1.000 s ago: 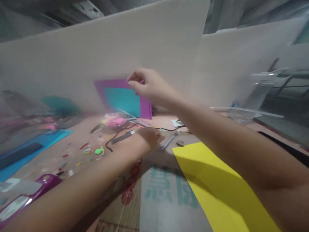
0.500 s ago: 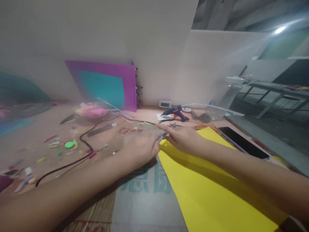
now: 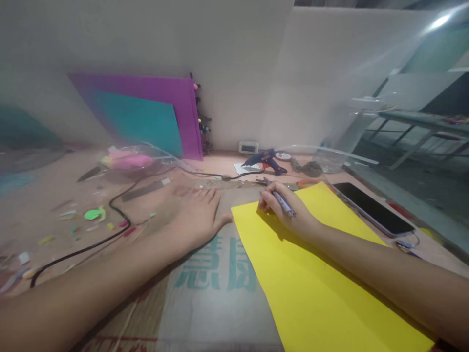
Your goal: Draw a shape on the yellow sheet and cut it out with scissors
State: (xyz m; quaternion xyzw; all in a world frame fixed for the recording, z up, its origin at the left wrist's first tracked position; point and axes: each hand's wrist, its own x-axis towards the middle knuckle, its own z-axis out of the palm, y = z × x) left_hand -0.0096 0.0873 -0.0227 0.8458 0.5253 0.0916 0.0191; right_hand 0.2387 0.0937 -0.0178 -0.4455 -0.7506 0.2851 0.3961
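R hand [image 3: 297, 208] has fingers closed round a pen [image 3: 285, 204]: slim, pale purple w/ darker marks, tilted above far end of yellow sheet [image 3: 311, 293]. Sheet's bright, plain, straight-edged, L edge lying over grey-brown cardboard [image 3: 220, 315]. L hand [image 3: 192, 215] palm-down, fingers slightly apart, thumb tip nr sheet's corner.

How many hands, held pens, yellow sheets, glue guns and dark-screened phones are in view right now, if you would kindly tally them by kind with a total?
Left hand and right hand: 2
Held pen: 1
Yellow sheet: 1
Glue gun: 1
Dark-screened phone: 1
Total: 6
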